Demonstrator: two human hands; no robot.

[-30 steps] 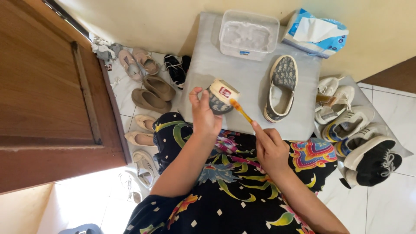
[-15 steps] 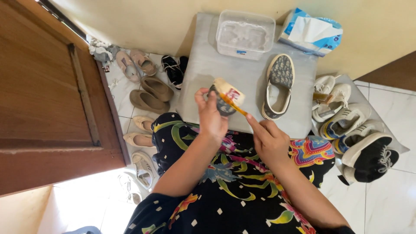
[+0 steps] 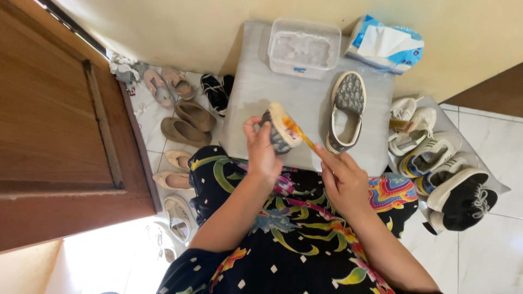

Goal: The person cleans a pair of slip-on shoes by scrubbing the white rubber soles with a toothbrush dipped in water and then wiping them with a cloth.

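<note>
Two hands busy, left hand [image 3: 263, 155] fingers clamped round grey patterned slip-on shoe [image 3: 278, 130], right hand [image 3: 343, 177] fingers pinching orange-handled brush [image 3: 297, 132] against its pale sole, above grey counter [image 3: 305, 103].

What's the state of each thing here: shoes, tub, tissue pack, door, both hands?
Left hand: grip shut on patterned shoe, sole turned up.
Right hand: grip shut on orange brush, bristles on the sole.
Second patterned shoe: upright on grey mat.
Plastic tub: lid on.
Tissue pack: open.
Wooden door: ajar.

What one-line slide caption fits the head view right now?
Left hand holds a slip-on shoe sole-up while right hand works an orange brush on it, over a grey mat.
</note>
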